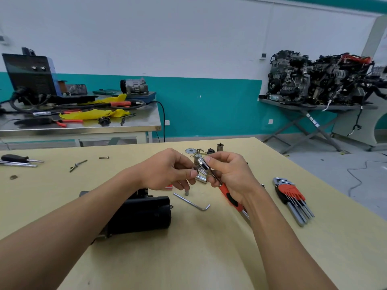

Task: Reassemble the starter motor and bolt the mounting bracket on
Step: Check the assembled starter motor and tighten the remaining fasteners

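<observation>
Above a yellow table (209, 258), the right hand (230, 176) curls round the orange handle of a ratchet (204, 164), with its chrome head up at 12 o'clock. The left hand (165, 170) pinches a small dark part (195, 169) at that head with its thumb and curled fingers. The black motor (142, 214) lies on the table at 8 o'clock from the hands, under the left forearm. A hex key (192, 203) lies at 6 o'clock and a key set (293, 197) at 4.

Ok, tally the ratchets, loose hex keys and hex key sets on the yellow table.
Orange-and-black-handled chrome ratchet: 1
Loose silver L-shaped hex key: 1
Hex key set in red holder: 1
Total: 3
</observation>
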Tool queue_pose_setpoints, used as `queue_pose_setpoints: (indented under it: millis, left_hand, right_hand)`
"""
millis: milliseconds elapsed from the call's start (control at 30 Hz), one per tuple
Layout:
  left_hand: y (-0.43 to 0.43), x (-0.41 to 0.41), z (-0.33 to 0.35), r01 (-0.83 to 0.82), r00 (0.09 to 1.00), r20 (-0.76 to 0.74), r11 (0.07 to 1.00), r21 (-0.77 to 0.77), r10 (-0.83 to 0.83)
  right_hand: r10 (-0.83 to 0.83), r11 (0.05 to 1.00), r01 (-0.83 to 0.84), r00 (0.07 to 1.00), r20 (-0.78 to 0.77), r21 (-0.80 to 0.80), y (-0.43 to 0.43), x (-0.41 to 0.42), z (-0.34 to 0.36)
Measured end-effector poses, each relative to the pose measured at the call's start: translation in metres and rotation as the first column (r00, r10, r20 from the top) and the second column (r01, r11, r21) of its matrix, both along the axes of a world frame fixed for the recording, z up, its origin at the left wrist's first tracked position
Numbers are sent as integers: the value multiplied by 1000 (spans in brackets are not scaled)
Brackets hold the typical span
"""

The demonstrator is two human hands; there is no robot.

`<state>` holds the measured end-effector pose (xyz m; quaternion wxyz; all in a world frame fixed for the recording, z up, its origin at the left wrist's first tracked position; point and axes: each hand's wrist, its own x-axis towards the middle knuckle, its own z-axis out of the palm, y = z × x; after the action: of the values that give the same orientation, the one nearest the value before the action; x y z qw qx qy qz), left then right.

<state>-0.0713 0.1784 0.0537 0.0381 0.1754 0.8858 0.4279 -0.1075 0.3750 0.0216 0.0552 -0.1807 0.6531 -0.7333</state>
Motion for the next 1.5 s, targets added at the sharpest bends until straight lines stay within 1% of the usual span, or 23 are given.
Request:
queue_pose_setpoints:
  millis: [167, 267, 367, 500, 600, 667, 767, 833, 867, 933, 967, 1000, 1033, 1067, 1100, 1133, 1200, 1300, 1333, 1367, 1433, 1467, 1500]
  left_hand:
    - [-1, 4, 5, 1, 999, -40, 999, -38, -3]
    - [-2, 8, 5, -46, 996, -72, 999, -8, 45]
    - [-7, 15, 9, -53, 998, -36, 996, 72, 55]
    - [-12, 24, 22, -25, 998, 52, 996, 91, 20]
    - [-17, 26, 31, -92, 994, 68, 989, 118, 85]
    - [-19, 26, 36, -164, 986, -15, 984, 72, 166]
    - [-21, 23, 40, -277, 941, -202, 961, 6, 273]
    - [-26, 20, 44, -349, 904, -253, 936, 31, 346]
    - [-31, 20, 46, -372, 898, -235, 927, 44, 371]
    - [-37, 21, 50, -382, 910, -149, 922, 60, 386]
    - [-39, 22, 51, -375, 920, -94, 924, 79, 381]
    - [-40, 23, 52, -364, 929, -27, 924, 116, 369]
    - [-41, 23, 53, -354, 935, 56, 920, 168, 350]
    - [-42, 23, 55, -352, 934, 145, 910, 218, 326]
    - [-44, 23, 57, -361, 924, 226, 896, 259, 307]
    - [-47, 22, 59, -381, 908, 296, 877, 292, 295]
    - [-52, 21, 60, -423, 874, 402, 833, 356, 272]
    - [-59, 17, 55, -450, 843, 478, 810, 375, 247]
    - [-61, 15, 53, -464, 825, 511, 804, 373, 239]
    - [-64, 14, 51, -483, 804, 551, 787, 384, 224]
    - [-70, 11, 49, -520, 767, 613, 746, 416, 193]
    - [-73, 10, 47, -516, 771, 603, 757, 400, 207]
    - [-75, 7, 43, -488, 799, 542, 807, 332, 260]
  right_hand:
    - [53, 998, -52, 999, 5, -42, -6, 1, -2]
    - [68, 996, -67, 998, 8, -64, -10, 3, -2]
    - [121, 989, -121, 993, 0, -89, -14, 6, -2]
    - [182, 977, -184, 983, -24, -111, -22, 15, 1]
    - [160, 977, -160, 987, -10, -144, -29, 21, 4]
    - [120, 987, -118, 993, 14, -105, -38, 28, 7]
    - [164, 986, -164, 986, -1, -26, -46, 36, 10]
    - [238, 968, -238, 971, -4, -77, -45, 37, 13]
    - [293, 945, -291, 956, -6, -147, -44, 39, 16]
    - [419, 864, -420, 906, -66, -279, -43, 39, 23]
    - [466, 824, -477, 877, -113, -306, -45, 37, 26]
    - [483, 807, -509, 861, -162, -300, -49, 34, 30]
    - [448, 832, -494, 866, -219, -251, -55, 30, 35]
    - [365, 892, -421, 885, -288, -162, -60, 25, 40]
    - [271, 949, -312, 886, -375, -51, -65, 18, 45]
    - [198, 979, -200, 869, -454, 45, -69, 12, 49]
    - [155, 980, -62, 834, -529, 190, -75, -1, 50]
    - [193, 954, -29, 820, -539, 298, -87, -12, 34]
    - [189, 950, 11, 779, -598, 313, -90, -15, 27]
    - [181, 942, 76, 704, -686, 326, -92, -18, 19]
    - [192, 923, 194, 517, -834, 332, -93, -24, 5]
    - [189, 920, 232, 445, -876, 316, -92, -26, -2]
    - [184, 923, 241, 406, -895, 299, -91, -28, -9]
